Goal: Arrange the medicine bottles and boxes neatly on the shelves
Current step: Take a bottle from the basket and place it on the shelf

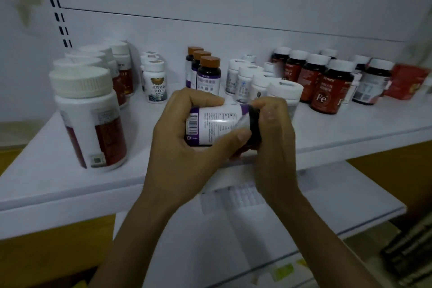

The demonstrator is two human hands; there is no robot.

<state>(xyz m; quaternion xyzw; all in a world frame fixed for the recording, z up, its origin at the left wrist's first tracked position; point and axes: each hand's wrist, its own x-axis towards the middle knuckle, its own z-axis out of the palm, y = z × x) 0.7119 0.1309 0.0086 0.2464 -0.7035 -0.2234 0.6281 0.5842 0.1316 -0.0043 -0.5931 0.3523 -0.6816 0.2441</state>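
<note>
I hold a dark bottle with a purple-and-white label (217,124) on its side, just above the front of the white shelf (46,184). My left hand (184,142) wraps round its body with the barcode showing. My right hand (273,138) grips the bottle's other end, which my fingers hide. Behind stand three matching brown-capped purple-label bottles (208,75) in a row. Big white-capped bottles with red labels (91,114) line the left side. Small white bottles (154,82) and dark red "Fe" bottles (327,86) fill the back and right.
A red box (406,82) sits at the shelf's far right. A cluster of small white bottles (252,82) stands just behind my hands. A lower white shelf (327,224) lies beneath, with a blister-like sheet (233,196) on it. Dark stacked items (413,250) sit at bottom right.
</note>
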